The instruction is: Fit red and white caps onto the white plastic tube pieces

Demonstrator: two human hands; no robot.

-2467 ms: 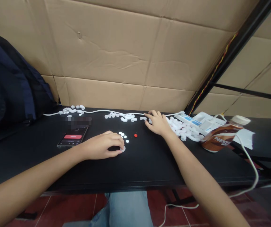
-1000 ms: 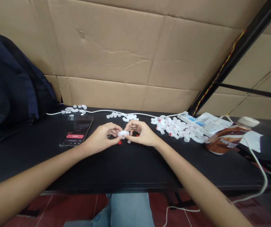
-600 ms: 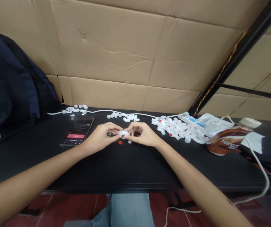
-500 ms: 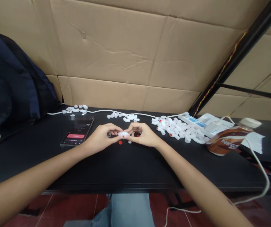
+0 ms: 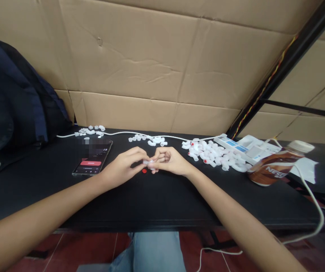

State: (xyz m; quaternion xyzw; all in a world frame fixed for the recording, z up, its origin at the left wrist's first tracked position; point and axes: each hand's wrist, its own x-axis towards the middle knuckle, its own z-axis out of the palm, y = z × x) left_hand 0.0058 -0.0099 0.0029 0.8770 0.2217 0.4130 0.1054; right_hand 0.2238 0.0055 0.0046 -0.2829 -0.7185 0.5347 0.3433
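White piece [image 5: 147,162] bridges left grip [image 5: 128,162] and right grip [image 5: 170,162].

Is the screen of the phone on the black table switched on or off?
On: the phone shows a lit red bar.

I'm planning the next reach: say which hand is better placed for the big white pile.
Probably the right hand: it's nearer the white pile; the left hand sits farther off. Both seemingly hold a white piece.
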